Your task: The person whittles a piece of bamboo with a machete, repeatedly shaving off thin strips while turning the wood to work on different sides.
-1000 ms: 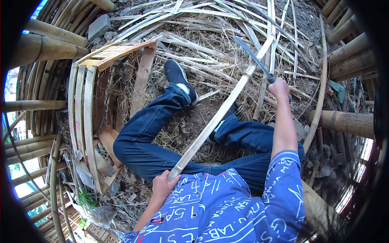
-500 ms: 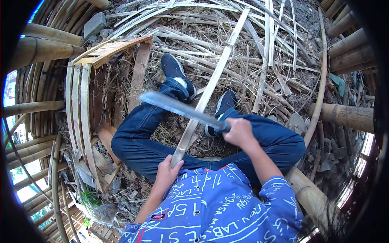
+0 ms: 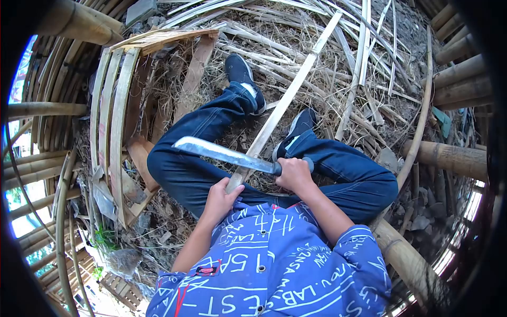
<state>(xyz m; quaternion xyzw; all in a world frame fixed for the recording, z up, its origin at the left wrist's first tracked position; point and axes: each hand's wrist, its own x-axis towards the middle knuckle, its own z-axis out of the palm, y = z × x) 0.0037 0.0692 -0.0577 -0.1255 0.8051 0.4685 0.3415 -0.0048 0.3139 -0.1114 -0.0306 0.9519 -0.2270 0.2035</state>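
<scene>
My left hand grips the near end of a long pale bamboo strip, close to my lap. The strip slants away up and to the right between my shoes, over the straw. In my right hand is the dark handle of a machete, fingers wrapped around it. Its broad metal blade points left and lies across the strip just beyond my left hand, overlapping it in this view. The blade tip is over my left trouser leg.
A wooden crate-like frame stands to my left. Several split bamboo strips lie on the straw-covered ground ahead. Thick bamboo poles flank me on the right, and a slatted bamboo wall rises at left.
The machete has come down the strip toward me, nearer my left hand, and its blade is less blurred. My left hand still holds the strip's end. The view has shifted slightly.
</scene>
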